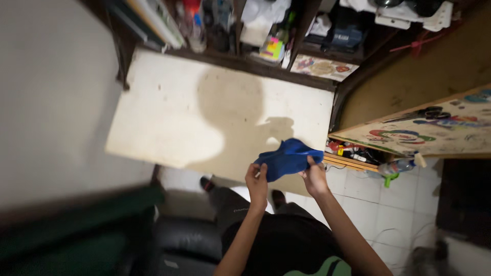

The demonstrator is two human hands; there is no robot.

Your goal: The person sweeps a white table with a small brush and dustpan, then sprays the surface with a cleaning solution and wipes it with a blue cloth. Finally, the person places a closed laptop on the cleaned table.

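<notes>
A crumpled blue cloth (287, 158) hangs in the air over the front right edge of a pale white tabletop (184, 112). My left hand (257, 182) grips the cloth's lower left end. My right hand (313, 176) pinches its right side, fingers closed on the fabric. Both forearms reach up from my lap, and my dark-clothed legs show below the table edge.
Cluttered shelves (266, 30) with boxes, bottles and papers run along the table's far side. A scribbled wooden board (429, 128) juts in at the right above a drawer of small items (353, 152). A black chair seat (184, 240) and white floor tiles (394, 204) lie below.
</notes>
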